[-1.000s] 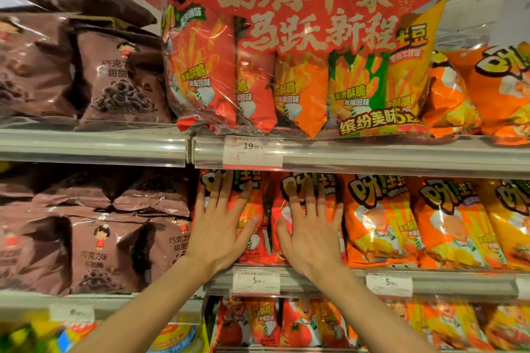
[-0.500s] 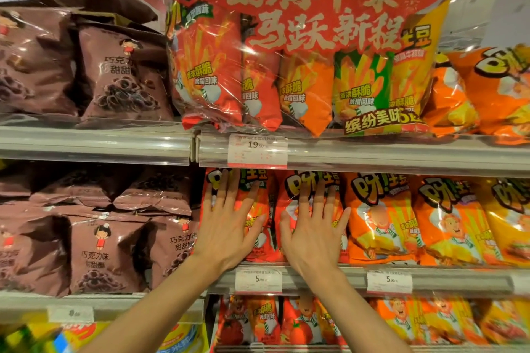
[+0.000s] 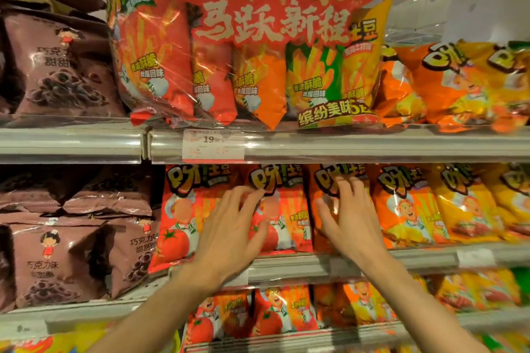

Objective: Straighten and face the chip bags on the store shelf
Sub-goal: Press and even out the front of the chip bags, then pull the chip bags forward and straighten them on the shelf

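Left hand point(image 3: 229, 233) lying flat, fingers spread, on red chip bag point(image 3: 279, 209), middle shelf point(image 3: 315, 265). Right hand point(image 3: 351, 219) pressing orange bag point(image 3: 324, 209) beside it, fingers loose. I am guessing red bags almost straight; orange and yellow ones waiting.

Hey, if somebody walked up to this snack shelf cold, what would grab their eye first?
Probably the big red multipack with large printed characters, standing on the upper shelf above a price tag. Next, the two hands on the middle shelf: the left hand lies over a red tomato chip bag, and the right hand on the orange chip bag beside it. Brown snack bags fill the shelves at the left.
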Demonstrator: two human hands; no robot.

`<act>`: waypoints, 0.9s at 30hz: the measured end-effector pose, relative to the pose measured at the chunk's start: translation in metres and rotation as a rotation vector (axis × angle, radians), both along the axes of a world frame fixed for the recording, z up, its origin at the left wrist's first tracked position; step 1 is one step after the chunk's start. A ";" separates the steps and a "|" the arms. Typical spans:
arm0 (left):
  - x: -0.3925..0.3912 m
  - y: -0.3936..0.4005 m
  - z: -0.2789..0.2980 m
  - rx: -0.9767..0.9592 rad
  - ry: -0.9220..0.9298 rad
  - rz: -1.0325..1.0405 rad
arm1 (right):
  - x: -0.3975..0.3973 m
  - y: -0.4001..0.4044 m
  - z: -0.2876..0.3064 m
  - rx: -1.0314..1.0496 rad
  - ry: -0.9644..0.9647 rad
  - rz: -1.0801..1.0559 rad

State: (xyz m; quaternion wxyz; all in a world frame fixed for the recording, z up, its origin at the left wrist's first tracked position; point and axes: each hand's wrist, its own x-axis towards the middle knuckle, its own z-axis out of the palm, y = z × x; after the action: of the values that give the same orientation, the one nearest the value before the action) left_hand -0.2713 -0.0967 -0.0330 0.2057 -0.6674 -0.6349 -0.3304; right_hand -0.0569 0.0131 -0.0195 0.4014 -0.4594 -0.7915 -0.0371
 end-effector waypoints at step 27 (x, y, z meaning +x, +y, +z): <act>0.120 0.128 0.054 -0.671 -0.374 0.181 | 0.095 0.099 0.049 -0.605 -0.222 0.351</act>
State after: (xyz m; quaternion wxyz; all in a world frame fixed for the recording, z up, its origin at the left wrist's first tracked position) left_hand -0.1510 0.0312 0.0206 -0.1149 -0.5670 -0.7905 -0.2009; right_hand 0.0381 0.1124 0.0297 0.1591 -0.4079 -0.8721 0.2185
